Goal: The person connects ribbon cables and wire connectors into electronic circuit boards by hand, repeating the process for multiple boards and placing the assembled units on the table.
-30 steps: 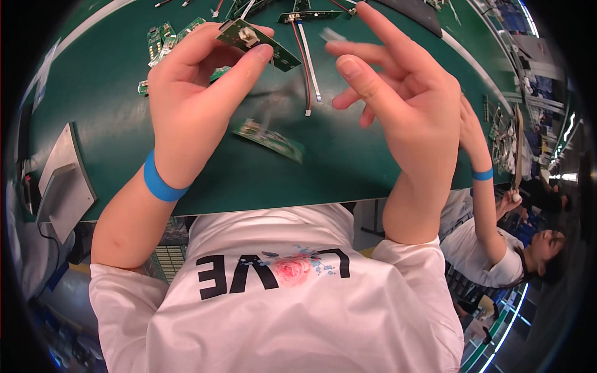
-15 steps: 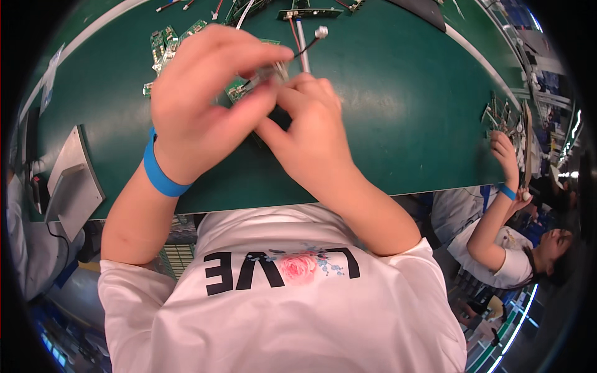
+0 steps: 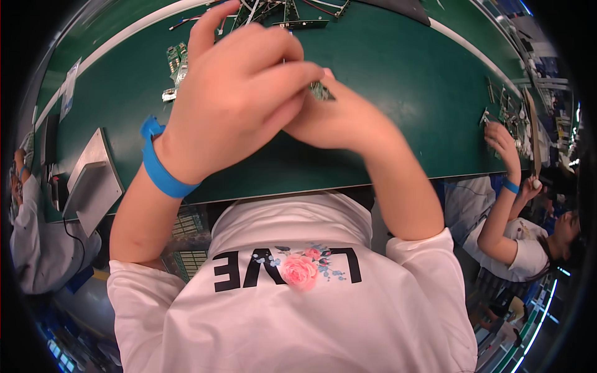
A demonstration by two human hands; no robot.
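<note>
My left hand (image 3: 239, 93), with a blue band on its wrist, reaches across in front of my right hand. Its thumb and index finger are closed in a pinch beside a small green circuit board (image 3: 322, 92); another finger sticks out toward the far side. What the pinch holds is hidden. My right hand (image 3: 333, 121) is closed around the board, most of which it covers together with the left hand. Both hands are above the green table (image 3: 398, 81).
Several circuit boards (image 3: 177, 59) lie left of my hand. Boards with wires (image 3: 301, 23) are piled at the far edge. A grey metal stand (image 3: 93, 180) stands at the left. On the right, a co-worker's hand (image 3: 500, 143) is by more boards.
My left hand has turned and moved right, over the right hand. My right wrist has swung round to the right. The white connector and wire seen before are now hidden.
</note>
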